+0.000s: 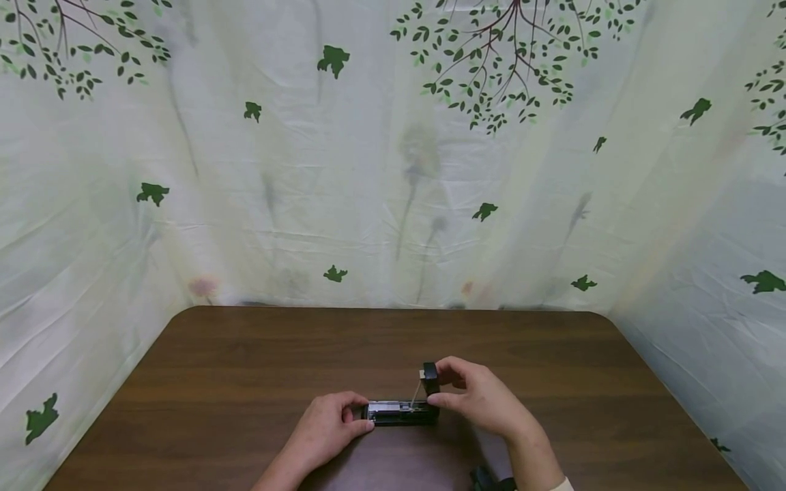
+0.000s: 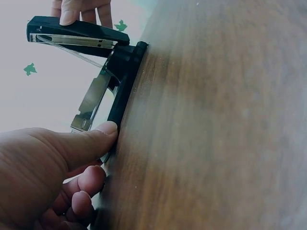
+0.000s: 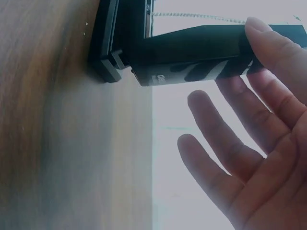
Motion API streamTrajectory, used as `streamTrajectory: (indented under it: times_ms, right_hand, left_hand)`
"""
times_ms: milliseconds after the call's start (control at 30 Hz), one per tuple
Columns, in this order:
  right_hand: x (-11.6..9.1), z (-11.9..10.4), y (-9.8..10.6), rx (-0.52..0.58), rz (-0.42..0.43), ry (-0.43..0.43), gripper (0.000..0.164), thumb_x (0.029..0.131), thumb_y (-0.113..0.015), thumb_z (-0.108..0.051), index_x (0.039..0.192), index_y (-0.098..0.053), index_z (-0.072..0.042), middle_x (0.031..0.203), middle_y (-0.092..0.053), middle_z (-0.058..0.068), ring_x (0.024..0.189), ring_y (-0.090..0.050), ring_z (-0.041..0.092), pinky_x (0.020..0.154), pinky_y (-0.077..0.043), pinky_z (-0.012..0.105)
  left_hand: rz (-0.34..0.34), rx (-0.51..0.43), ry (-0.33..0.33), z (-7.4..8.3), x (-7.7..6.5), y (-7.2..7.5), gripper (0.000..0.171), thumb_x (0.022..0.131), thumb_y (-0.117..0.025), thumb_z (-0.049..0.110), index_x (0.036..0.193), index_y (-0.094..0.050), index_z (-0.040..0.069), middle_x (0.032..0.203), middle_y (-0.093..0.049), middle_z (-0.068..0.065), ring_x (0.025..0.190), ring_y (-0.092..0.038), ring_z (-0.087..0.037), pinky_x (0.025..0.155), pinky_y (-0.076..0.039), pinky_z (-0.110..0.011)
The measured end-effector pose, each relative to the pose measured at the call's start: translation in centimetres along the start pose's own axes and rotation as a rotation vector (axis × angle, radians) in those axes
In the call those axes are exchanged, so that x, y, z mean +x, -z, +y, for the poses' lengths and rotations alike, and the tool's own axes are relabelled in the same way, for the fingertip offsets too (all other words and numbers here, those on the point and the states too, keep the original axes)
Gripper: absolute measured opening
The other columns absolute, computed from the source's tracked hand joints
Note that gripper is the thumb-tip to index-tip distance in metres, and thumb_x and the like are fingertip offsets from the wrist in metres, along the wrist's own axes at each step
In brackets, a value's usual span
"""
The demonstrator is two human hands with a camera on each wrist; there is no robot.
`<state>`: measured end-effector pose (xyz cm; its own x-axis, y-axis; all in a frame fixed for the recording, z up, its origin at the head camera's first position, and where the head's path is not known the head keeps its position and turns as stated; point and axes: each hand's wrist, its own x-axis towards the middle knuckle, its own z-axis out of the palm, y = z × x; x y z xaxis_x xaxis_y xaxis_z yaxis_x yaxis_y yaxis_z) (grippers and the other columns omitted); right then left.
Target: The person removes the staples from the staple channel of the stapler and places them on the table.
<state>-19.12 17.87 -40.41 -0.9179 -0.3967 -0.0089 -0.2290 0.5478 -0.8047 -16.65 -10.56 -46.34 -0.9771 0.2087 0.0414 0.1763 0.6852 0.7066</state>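
A black stapler [image 1: 402,413] lies on the table with its top arm [image 2: 79,36] swung up, standing nearly upright from the base. A thin spring [image 2: 72,51] stretches from the raised arm toward the metal staple channel [image 2: 91,103]. At the base's left end, my left hand [image 1: 328,426] grips it between thumb and fingers. My right hand [image 1: 485,399] pinches the raised arm between thumb and fingertips, as the right wrist view also shows; two of its fingers extend apart from the black top cover [image 3: 201,52]. Whether staples sit in the channel I cannot tell.
The brown wooden table [image 1: 245,354] has rounded far corners. Behind and beside it hangs a pale curtain [image 1: 368,170] printed with branches and green leaves. A dark object [image 1: 485,479], partly cut off, shows at the bottom edge near my right forearm.
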Motion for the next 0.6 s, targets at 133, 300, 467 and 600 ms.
streamTrajectory:
  times_ms: [133, 300, 467, 600]
  right_hand:
    - [-0.1, 0.1, 0.3, -0.012, -0.018, -0.019, 0.029, 0.090, -0.079, -0.034, 0.114, -0.065, -0.025, 0.112, -0.071, -0.007, 0.114, -0.066, 0.020, 0.094, -0.053, 0.047]
    - [-0.4, 0.2, 0.7, -0.019, -0.019, -0.025, 0.029, 0.090, -0.079, -0.034, 0.114, -0.065, -0.025, 0.112, -0.070, -0.006, 0.113, -0.066, 0.020, 0.093, -0.054, 0.047]
    - [-0.6, 0.4, 1.2, -0.006, -0.021, -0.022, 0.027, 0.090, -0.080, -0.031, 0.110, -0.064, -0.025, 0.109, -0.070, -0.005, 0.112, -0.067, 0.021, 0.090, -0.053, 0.045]
    - [-0.8, 0.6, 1.7, 0.014, -0.034, -0.035, 0.027, 0.089, -0.080, -0.033, 0.109, -0.064, -0.026, 0.110, -0.069, -0.003, 0.114, -0.067, 0.026, 0.089, -0.054, 0.049]
  left_hand:
    - [-0.009, 0.001, 0.014, 0.1, 0.1, 0.0, 0.030, 0.084, -0.084, 0.030, 0.109, -0.075, 0.017, 0.068, -0.053, 0.007, 0.057, -0.044, -0.005, 0.051, -0.035, -0.022]
    - [-0.010, 0.008, 0.017, 0.2, 0.2, 0.0, 0.030, 0.084, -0.084, 0.030, 0.109, -0.075, 0.016, 0.068, -0.053, 0.007, 0.057, -0.045, -0.005, 0.051, -0.035, -0.022]
    - [-0.003, 0.008, 0.020, 0.2, 0.2, -0.1, 0.030, 0.083, -0.084, 0.030, 0.109, -0.075, 0.017, 0.067, -0.053, 0.008, 0.056, -0.045, -0.005, 0.050, -0.035, -0.022]
    - [0.006, 0.009, 0.012, 0.2, 0.2, -0.2, 0.029, 0.083, -0.085, 0.029, 0.108, -0.076, 0.017, 0.065, -0.053, 0.008, 0.054, -0.044, -0.004, 0.049, -0.036, -0.022]
